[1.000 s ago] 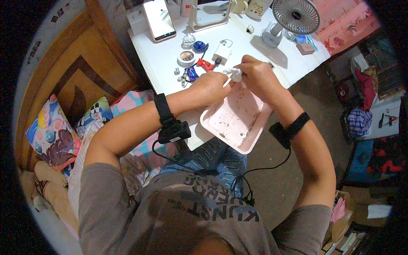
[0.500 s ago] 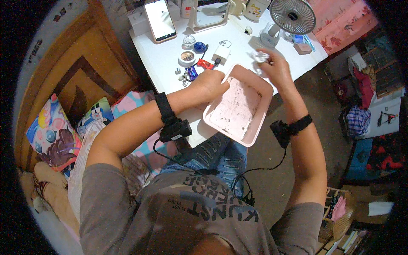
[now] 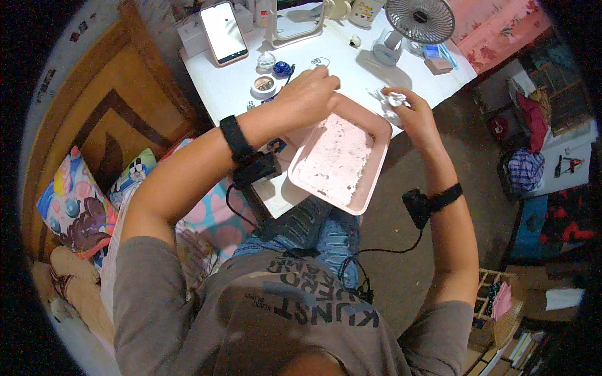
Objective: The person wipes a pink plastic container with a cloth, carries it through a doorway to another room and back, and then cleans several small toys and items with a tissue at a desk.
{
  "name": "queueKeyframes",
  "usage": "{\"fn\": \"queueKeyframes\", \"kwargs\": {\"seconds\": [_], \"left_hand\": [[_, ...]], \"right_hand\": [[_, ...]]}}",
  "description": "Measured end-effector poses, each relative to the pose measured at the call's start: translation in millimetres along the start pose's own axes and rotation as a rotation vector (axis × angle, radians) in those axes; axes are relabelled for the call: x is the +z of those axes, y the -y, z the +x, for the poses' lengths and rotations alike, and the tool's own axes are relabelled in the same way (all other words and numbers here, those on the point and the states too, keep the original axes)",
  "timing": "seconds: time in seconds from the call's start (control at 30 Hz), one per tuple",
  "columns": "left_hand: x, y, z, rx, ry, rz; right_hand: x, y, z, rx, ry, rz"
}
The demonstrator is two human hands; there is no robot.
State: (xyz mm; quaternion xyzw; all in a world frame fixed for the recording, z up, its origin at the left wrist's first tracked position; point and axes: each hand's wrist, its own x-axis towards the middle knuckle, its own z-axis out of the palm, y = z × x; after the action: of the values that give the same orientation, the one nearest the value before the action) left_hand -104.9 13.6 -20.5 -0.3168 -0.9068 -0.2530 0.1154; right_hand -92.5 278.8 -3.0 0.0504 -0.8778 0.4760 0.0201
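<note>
Now right hand (image 3: 419,119) pinching crumpled white wad (image 3: 393,102); left hand (image 3: 311,94) curled, grip unclear, by speckled, round-cornered pink tray (image 3: 374,163).

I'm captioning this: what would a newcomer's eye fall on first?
Probably the dark-speckled pink tray over the near edge of the white table. Next, the crumpled white wad in the right hand, beside the tray. Then the lit phone at the table's far left.
</note>
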Motion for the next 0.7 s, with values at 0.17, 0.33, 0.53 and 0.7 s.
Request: {"fn": "queueKeyframes", "kwargs": {"seconds": [0.17, 0.33, 0.53, 0.7], "left_hand": [[16.2, -3.3, 29.8, 0.086, 0.196, 0.073], [12.8, -8.4, 34.1, 0.007, 0.355, 0.077], [9.2, -7.6, 15.9, 0.067, 0.255, 0.134], [10.5, -14.2, 10.1, 0.061, 0.203, 0.165]], "right_hand": [[28.3, 10.9, 14.7, -0.408, 0.095, -0.41], [44.8, 8.5, 8.4, -0.334, 0.131, -0.355], [29.3, 7.3, -16.5, -0.481, 0.121, -0.761], [23.2, -3.8, -35.8, -0.398, -0.054, -0.726]]}}
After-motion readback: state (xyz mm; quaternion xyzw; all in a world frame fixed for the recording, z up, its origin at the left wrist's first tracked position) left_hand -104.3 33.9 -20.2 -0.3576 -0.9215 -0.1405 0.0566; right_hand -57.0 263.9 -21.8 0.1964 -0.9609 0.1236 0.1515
